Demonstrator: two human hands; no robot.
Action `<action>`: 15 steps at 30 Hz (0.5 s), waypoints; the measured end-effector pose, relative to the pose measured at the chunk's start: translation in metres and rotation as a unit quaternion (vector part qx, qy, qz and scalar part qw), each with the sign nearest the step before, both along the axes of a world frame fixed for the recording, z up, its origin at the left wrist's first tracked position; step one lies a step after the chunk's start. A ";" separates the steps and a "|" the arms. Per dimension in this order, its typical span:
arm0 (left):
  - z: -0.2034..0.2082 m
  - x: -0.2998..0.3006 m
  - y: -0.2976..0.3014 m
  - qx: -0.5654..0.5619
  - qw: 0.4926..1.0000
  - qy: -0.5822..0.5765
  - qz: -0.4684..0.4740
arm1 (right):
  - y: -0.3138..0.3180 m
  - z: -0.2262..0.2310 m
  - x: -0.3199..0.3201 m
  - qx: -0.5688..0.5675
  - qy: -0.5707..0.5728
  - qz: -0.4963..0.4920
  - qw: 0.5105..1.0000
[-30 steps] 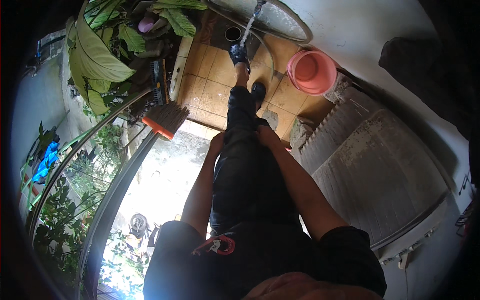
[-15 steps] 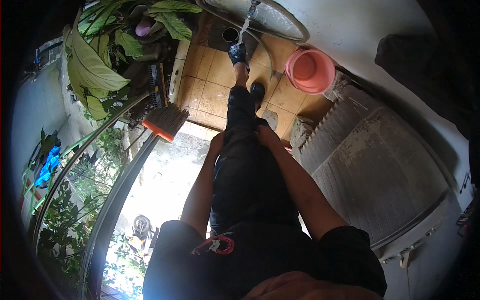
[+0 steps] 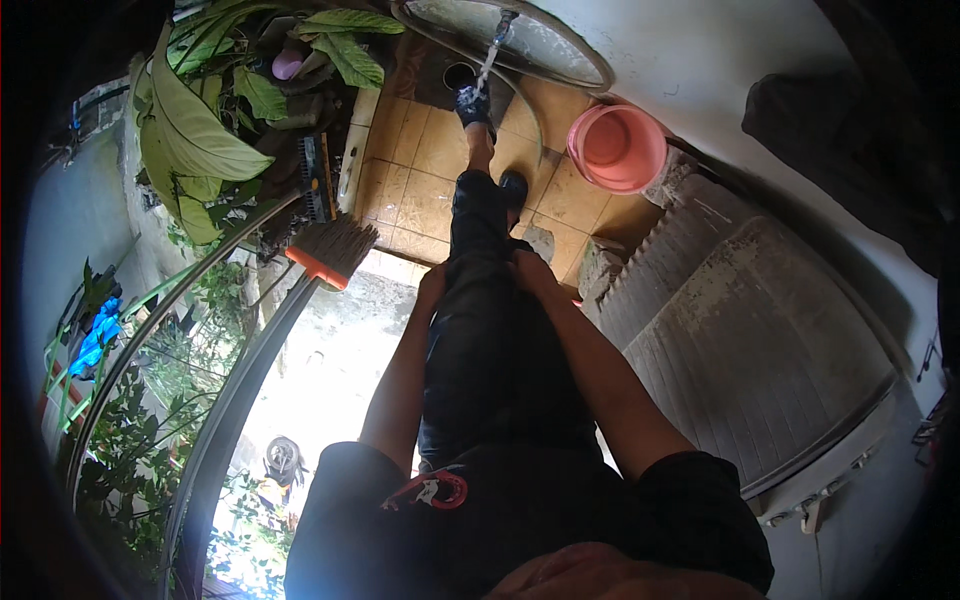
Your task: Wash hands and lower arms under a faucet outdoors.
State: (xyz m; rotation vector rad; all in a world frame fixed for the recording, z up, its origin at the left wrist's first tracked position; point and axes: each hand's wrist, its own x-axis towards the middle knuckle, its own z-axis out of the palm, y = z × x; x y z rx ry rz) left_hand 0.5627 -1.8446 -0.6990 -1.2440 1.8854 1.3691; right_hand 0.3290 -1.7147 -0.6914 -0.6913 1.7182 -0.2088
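My left hand (image 3: 431, 288) is closed on the left side of my black trousers (image 3: 478, 300), its fingers mostly hidden by the cloth. On the other side my right hand (image 3: 531, 270) grips the same trousers near the knee. One leg is stretched forward with its ankle bare. Its dark shoe (image 3: 473, 103) is under a stream of water (image 3: 488, 66) running from a tap (image 3: 506, 20). The other dark shoe (image 3: 514, 188) stands on the tan tiled floor (image 3: 425, 190).
A pink bucket (image 3: 620, 150) stands by the wall at right, above a grey ribbed washboard slab (image 3: 740, 330). An orange-headed broom (image 3: 322, 268) leans at left beside a brush (image 3: 318, 175) and leafy plants (image 3: 190, 140). A hose (image 3: 538, 118) lies near the basin (image 3: 560, 50).
The view has shifted very slightly. Both hands stay on the trousers, and the shoe remains under the running water.
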 end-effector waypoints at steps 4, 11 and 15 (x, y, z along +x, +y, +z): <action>0.002 0.003 -0.002 -0.034 0.998 0.056 -0.001 | -0.005 0.005 -0.002 0.001 -0.002 -0.001 1.000; 0.018 -0.020 -0.013 -0.002 1.000 0.018 0.026 | -0.006 0.009 -0.010 -0.021 -0.003 -0.035 0.999; 0.002 -0.011 -0.020 -0.044 0.998 0.031 0.022 | -0.015 0.001 -0.013 -0.076 0.011 -0.045 0.996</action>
